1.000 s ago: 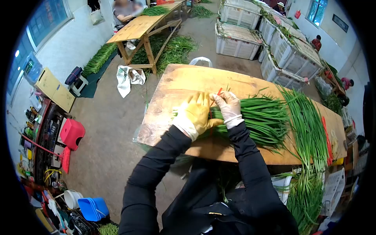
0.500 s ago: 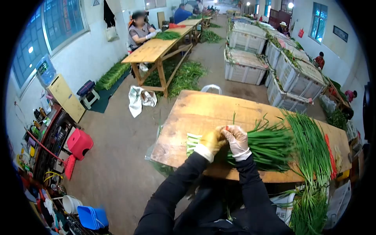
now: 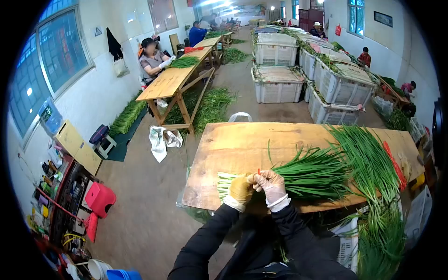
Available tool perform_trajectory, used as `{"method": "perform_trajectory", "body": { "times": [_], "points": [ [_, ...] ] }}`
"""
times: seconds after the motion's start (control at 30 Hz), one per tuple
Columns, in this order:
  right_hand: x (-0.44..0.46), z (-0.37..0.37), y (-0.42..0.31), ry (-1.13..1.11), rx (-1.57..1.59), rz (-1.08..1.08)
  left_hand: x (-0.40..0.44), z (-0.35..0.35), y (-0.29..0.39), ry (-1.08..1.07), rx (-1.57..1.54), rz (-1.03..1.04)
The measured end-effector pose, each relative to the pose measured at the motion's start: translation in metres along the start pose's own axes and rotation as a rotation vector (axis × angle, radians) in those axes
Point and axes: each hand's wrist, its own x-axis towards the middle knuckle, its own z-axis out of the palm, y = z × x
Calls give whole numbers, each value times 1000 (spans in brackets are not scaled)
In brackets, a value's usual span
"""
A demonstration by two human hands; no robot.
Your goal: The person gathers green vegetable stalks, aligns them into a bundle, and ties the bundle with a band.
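Observation:
A bundle of long green leafy stalks [image 3: 315, 173] lies across the wooden table [image 3: 233, 144], its pale cut ends pointing left. Over the stem part of the bundle, my left hand [image 3: 241, 189] in a yellowed glove and my right hand [image 3: 270, 184] in a whitish glove meet, fingers closed. A small piece of red tie [image 3: 259, 171] shows between the fingertips; the rest of it is hidden. To the right, a larger pile of green stalks [image 3: 366, 163] hangs over the table's front edge, beside red strips [image 3: 394, 165].
Stacked white crates [image 3: 279, 88] stand beyond the table. A person [image 3: 153, 60] works at another wooden table [image 3: 172, 81] at the back left. A red stool [image 3: 100, 199] is on the floor at left, and a white basket [image 3: 346, 245] below the table's front edge.
The view has tilted up, showing more of the room. My left hand has drawn in from lying spread over the stems to closed fingers beside my right hand, uncovering the pale ends.

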Motion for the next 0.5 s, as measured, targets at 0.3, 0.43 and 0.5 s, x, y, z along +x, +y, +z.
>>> {"method": "perform_trajectory", "body": {
  "times": [0.3, 0.43, 0.5],
  "points": [
    [2, 8, -2, 30, 140, -6, -12, 7, -26, -287, 1350, 306],
    [-24, 14, 3, -7, -78, -59, -8, -1, -21, -396, 888, 104],
    [-32, 16, 10, 30, -147, -145, -4, 0, -27, -470, 892, 47]
  ]
}}
